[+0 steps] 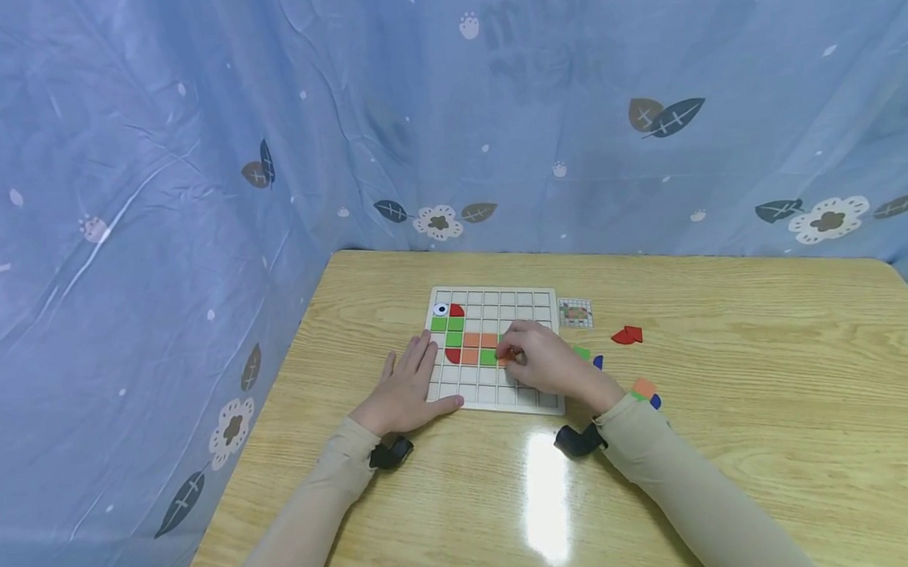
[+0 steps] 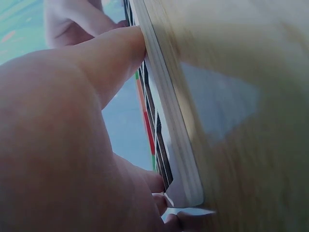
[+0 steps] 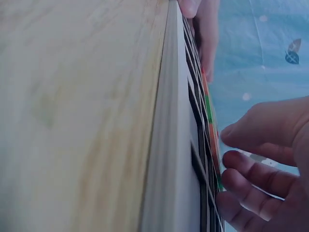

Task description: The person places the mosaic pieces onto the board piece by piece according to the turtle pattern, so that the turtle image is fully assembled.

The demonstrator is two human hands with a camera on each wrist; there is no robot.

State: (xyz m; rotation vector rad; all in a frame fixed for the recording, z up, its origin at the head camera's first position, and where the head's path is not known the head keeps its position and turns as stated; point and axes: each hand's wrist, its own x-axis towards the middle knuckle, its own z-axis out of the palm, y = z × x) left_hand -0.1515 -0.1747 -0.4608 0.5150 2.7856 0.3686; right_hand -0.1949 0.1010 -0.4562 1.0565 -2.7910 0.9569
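In the head view, the right hand (image 1: 543,360) hides part of the grid board (image 1: 469,392), and the card (image 1: 576,313) bears a pattern too small to tell.

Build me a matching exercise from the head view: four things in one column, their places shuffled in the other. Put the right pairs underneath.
Things
1. Left hand
2. Eye tile
3. Pattern card
4. Two loose red pieces

Places, as seen in the head view
A. On the table, close beside the board's upper right corner
B. At the board's left edge, touching it
C. On the table, farther right than the card
D. In the grid, just left of a red tile

Pairs: 1-B, 2-D, 3-A, 4-C
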